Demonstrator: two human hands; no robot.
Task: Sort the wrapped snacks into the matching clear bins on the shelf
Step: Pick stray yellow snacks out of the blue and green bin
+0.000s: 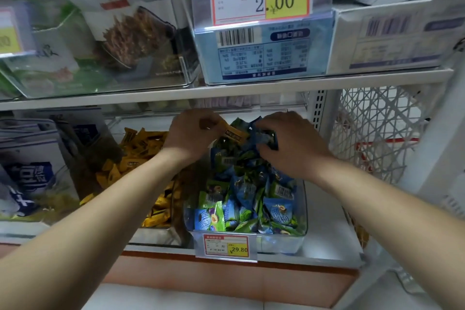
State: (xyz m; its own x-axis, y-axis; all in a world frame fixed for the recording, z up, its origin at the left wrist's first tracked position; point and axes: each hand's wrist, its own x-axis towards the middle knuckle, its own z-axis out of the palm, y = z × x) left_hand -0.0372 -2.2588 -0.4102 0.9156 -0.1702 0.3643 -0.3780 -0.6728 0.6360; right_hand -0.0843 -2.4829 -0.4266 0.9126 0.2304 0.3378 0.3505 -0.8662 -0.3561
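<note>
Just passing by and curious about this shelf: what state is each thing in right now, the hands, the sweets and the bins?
left hand, fingers curled round a yellow snack, above the heap.
right hand, gripping blue-green snacks at the top of the heap.
blue-green bin, heaped full.
yellow bin, partly filled with yellow packets.
price tag, clipped on the blue-green bin's front.

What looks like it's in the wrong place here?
One yellow snack, pinched in the left hand, is over the clear bin of blue-green snacks. Its matching yellow snacks fill the neighbouring bin on the left. The right hand grips blue-green snacks.
</note>
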